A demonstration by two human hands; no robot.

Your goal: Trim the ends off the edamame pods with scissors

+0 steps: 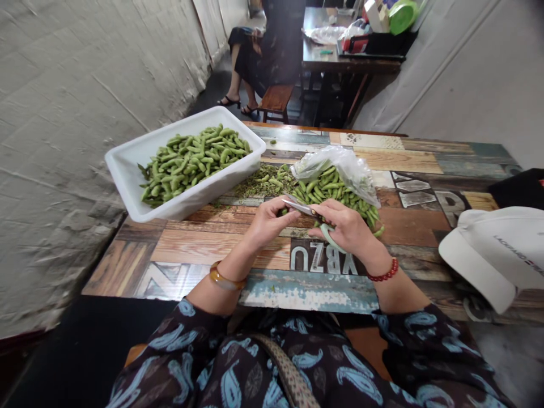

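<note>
While the right hand [346,225] grips scissors [299,207] pointing left, the left hand [270,220] pinches a mostly hidden green pod [281,212] beside their tips.

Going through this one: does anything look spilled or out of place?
Yes: small green-brown scraps lie strewn loose on the tabletop beside the white tub, uncontained. Green pods spread out from under the plastic bag. The tub also seems to overhang the tabletop's left edge.

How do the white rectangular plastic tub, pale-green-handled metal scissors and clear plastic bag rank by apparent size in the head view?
Largest to smallest:
1. Tub
2. Bag
3. Scissors, partly covered by the right hand
</note>
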